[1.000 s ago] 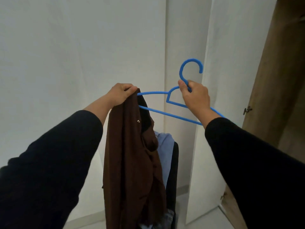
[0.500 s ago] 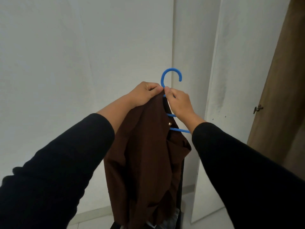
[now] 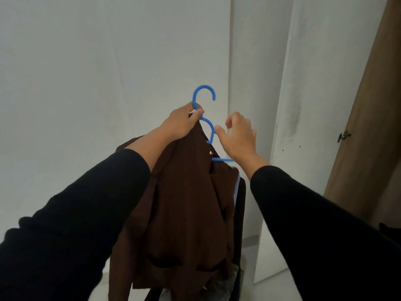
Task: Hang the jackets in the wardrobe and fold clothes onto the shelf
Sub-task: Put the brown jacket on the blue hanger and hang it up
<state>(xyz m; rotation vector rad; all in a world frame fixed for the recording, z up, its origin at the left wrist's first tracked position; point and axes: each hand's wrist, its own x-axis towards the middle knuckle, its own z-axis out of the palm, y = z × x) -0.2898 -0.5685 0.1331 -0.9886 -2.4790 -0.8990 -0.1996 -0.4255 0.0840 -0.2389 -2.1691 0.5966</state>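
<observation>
Head view, looking forward and slightly down along both outstretched arms in black sleeves. The left hand (image 3: 181, 124) pinches the neck of the blue hanger (image 3: 203, 98) between thumb and curled fingers, together with the top edge of the brown jacket (image 3: 188, 203). The hanger is held upright: its hook rises above the left hand and curves over to the right, with the open end pointing down on the right side. Below the grip, a curved section of the blue frame runs down and to the right, and a short straight length of the bar shows beside the right wrist; the rest of the frame is covered by cloth. The jacket hangs from the hanger's neck with its long axis vertical, bunched and folded, its lower edge near the bottom of the view. A small pale button shows on the cloth near the collar.

The right hand (image 3: 237, 135) is just right of the hanger, fingers loosely spread and slightly curled, holding nothing; whether its thumb touches the blue frame cannot be told.

Behind the jacket stands a dark upright object with a pale blue garment (image 3: 237, 187) showing at its edge. A white wall (image 3: 97, 72) fills the background; a white panel (image 3: 314, 94) and a brown wooden door (image 3: 373, 105) stand to the right.
</observation>
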